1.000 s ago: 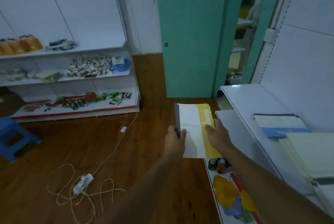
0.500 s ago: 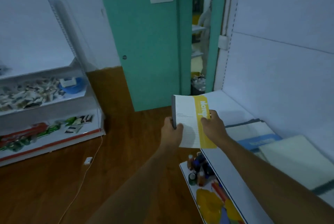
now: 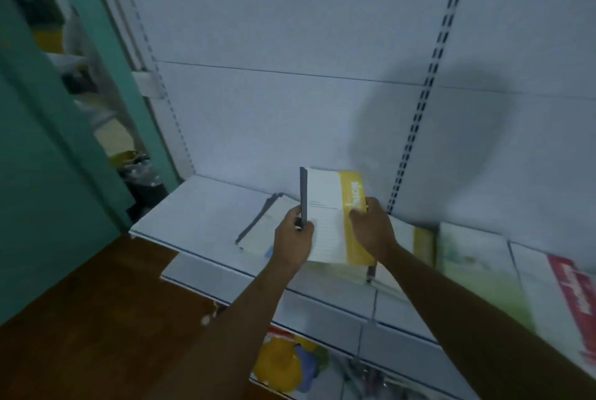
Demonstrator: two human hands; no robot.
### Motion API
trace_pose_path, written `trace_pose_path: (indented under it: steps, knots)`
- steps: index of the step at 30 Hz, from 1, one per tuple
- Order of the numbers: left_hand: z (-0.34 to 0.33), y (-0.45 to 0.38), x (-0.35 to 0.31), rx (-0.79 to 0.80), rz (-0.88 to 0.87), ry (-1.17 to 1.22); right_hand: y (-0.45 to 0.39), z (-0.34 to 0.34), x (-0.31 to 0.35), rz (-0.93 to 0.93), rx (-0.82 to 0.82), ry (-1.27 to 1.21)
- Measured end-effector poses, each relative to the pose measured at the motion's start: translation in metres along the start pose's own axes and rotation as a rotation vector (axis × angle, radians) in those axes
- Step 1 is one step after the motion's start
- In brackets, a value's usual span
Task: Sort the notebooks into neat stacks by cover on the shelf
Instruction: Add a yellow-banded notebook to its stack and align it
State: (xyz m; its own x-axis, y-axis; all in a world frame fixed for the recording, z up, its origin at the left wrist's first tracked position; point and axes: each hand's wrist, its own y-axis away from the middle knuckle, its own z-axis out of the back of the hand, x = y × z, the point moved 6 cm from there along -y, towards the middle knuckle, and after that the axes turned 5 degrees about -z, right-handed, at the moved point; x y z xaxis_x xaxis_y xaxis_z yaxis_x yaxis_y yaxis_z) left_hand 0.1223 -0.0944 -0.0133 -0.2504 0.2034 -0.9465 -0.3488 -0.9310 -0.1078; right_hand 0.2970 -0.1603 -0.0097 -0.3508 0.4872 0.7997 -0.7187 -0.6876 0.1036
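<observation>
Just notebook (image 3: pixel 325 222) above shelf (image 3: pixel 206 203) edge

Two hands (image 3: pixel 293 238) (image 3: pixel 374 232), one held notebook (image 3: pixel 329 222), four shelf stacks (image 3: pixel 258 232).

The yellow-striped notebook (image 3: pixel 332 219) I hold covers part of the stack (image 3: pixel 258 232) lying on the shelf (image 3: pixel 200 206) behind it, so I cannot tell that cover's full design. My left hand (image 3: pixel 293 243) hides the notebook's lower left corner, and the fingers (image 3: pixel 364 211) of my right hand (image 3: pixel 374 232) cover part of the lettering on the yellow band, which is too blurred to read anyway. My right forearm crosses the yellow-edged stack (image 3: pixel 422 243). The green stack (image 3: pixel 477 267) is smeared, and the red-banded notebook (image 3: pixel 574 296) is cut off by the right edge. The items (image 3: pixel 283 364) on the lower shelf are blurred beyond telling.
</observation>
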Motion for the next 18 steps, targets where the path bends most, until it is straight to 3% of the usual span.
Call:
trace_pose_path:
  steps: [8, 18]
  knots:
    - [-0.117, 0.012, -0.006, 0.298, -0.058, -0.145, 0.004, 0.086, -0.095, -0.257, -0.155, 0.182]
    - [-0.152, 0.006, 0.0, 0.332, -0.051, -0.291, -0.017, 0.097, -0.13, -0.287, -0.067, 0.359]
